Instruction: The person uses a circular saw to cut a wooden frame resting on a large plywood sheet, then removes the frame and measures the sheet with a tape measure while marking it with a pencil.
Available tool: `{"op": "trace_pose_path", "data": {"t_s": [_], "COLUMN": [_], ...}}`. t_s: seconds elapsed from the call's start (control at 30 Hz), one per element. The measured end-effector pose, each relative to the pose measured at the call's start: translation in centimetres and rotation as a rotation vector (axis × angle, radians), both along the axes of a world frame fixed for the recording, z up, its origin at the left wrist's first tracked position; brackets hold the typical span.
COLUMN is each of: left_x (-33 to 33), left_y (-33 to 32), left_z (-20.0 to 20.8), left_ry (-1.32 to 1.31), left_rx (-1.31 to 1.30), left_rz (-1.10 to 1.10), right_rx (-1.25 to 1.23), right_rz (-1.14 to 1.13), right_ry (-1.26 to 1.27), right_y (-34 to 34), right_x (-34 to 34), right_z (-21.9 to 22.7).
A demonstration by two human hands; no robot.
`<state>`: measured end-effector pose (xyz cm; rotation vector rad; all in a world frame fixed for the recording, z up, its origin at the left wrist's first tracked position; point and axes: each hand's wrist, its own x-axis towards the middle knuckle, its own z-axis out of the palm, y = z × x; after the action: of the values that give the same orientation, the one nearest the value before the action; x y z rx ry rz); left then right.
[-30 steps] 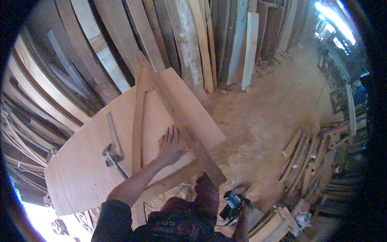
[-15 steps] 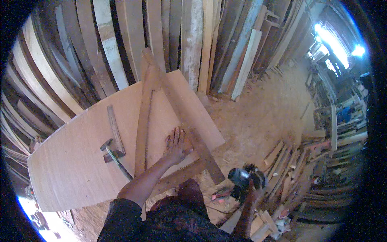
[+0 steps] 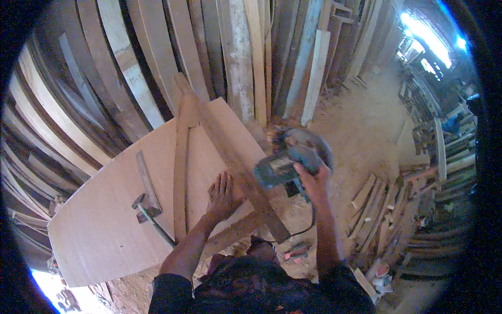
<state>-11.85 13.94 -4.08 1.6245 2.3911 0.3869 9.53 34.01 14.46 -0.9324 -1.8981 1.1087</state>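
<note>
Grips an apparent circular saw [image 3: 277, 168] in the right hand [image 3: 314, 183], with fingers closed around the handle, over or beside the right edge of a plywood panel [image 3: 104, 230]. Rests the left hand [image 3: 221, 201] on the panel, with fingers slightly spread and no grasp visible, just beside the long right-hand board [image 3: 228, 152] of a triangular timber frame [image 3: 180, 172] lying on the plywood.

Could cut the left hand through a slip or kick of the saw across that board. Could snag or slice the black cord [image 3: 300, 232], looping down near the frame's lower right corner. Could also shift the frame through too light a hold, or send the hammer [image 3: 155, 224] and wooden try square [image 3: 148, 180] sliding with a jolt to the panel.

Cannot judge the saw's height above the wood, nor tell a spinning blade from a stopped one, because of blur. Cannot make out anything under the left palm. Cannot see the panel's supports, or the cord's far end, lost near the dark shirt [image 3: 246, 288].
</note>
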Motion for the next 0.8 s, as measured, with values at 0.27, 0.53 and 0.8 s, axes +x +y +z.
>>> {"op": "trace_pose_path", "data": {"t_s": [0.27,0.53,0.8], "left_x": [-0.1,-0.8,-3.6], "left_y": [-0.3,-1.2,2.1], "left_z": [1.8,0.2,11.8], "left_ry": [-0.032,-0.081,-0.462], "left_rx": [-0.147,-0.279,0.516], "left_rz": [0.054,0.061,0.749], "right_rx": [0.052,-0.114,-0.350], "right_rz": [0.156,0.398,0.653], "right_ry": [-0.153,-0.171,-0.040], "right_y": [2.9,1.1,3.3], "right_x": [-15.4,-19.2,-17.7], "right_z": [-3.3,-5.6,-4.9]}}
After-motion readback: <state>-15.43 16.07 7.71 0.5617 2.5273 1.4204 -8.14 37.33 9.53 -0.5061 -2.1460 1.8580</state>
